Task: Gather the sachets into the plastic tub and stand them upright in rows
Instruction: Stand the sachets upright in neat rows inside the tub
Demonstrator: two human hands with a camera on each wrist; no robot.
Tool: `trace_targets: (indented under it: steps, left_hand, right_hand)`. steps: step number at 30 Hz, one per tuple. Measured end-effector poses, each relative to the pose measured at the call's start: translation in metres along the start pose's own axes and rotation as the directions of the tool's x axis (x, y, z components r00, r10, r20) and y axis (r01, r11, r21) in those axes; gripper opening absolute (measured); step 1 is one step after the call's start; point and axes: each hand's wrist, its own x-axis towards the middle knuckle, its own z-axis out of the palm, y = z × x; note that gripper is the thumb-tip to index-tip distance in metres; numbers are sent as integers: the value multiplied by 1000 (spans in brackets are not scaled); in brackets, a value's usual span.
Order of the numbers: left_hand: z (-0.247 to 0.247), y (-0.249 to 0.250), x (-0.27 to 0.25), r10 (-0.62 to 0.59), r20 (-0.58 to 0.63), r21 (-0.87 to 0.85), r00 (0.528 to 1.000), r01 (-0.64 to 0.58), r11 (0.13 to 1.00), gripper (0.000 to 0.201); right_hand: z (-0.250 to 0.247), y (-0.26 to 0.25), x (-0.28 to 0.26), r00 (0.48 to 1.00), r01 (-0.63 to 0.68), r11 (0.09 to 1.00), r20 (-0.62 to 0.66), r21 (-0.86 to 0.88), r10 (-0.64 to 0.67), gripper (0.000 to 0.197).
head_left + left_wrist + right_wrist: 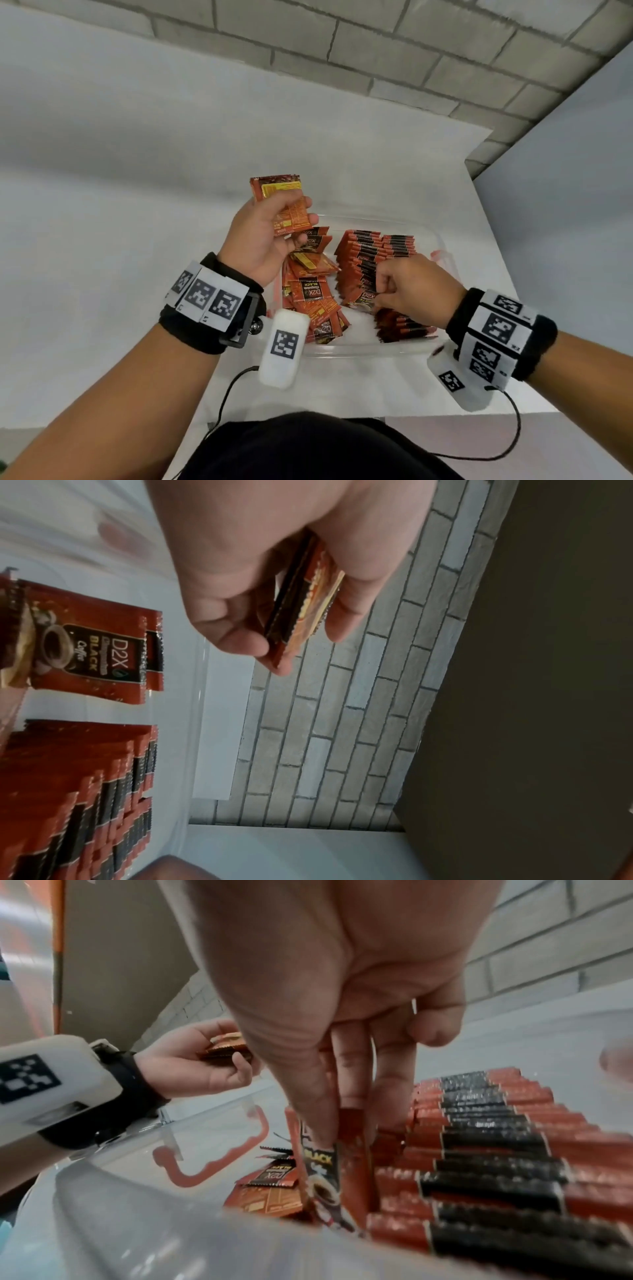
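A clear plastic tub (424, 229) sits on a white surface (394, 164) in the lower middle of the head view, with a grey brick wall (411, 51) across the top of the frame. The left hand (263, 236) is raised above the tub's left end, left of centre in the frame, its thumb and curled fingers (301, 236) gripping a small bundle of red-orange coffee sachets (286, 205) held upright; in the left wrist view the bundle (301, 599) shows edge-on between thumb and fingers, more than one sachet thick, though the exact count cannot be told. The right hand (416, 286) is down inside the tub, right of centre, its thumb and fingers (352, 1069) pinching the top edge of an upright "D2X Black Coffee" sachet (329, 1167) at the left end of the standing rows. Those standing rows (376, 253) fill the tub's middle and right part, the sachets packed on edge with their red and black tops lined up; the right wrist view shows them (496, 1150) running away toward the upper right of its frame. In the tub's left part lies a loose heap of sachets (311, 291), flat and overlapping, some face up and some back up. An orange clip handle (212, 1156) is on the tub's left wall. Both wrists wear black bands with printed marker tags (209, 296) and white camera housings (282, 347).
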Motion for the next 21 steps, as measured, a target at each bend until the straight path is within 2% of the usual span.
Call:
trace_targets:
  steps: [10,21]
  left_hand:
    - [-7,4,-6,0,36,-10,999,0,1000,5]
    - [-5,2,-9,-34,51,5,998,34,999,6]
  right_hand:
    - [0,-7,11,987,-44,981,142,-189,71,30]
    - [-2,-7,12,984,-71,971,141,-230,106,28]
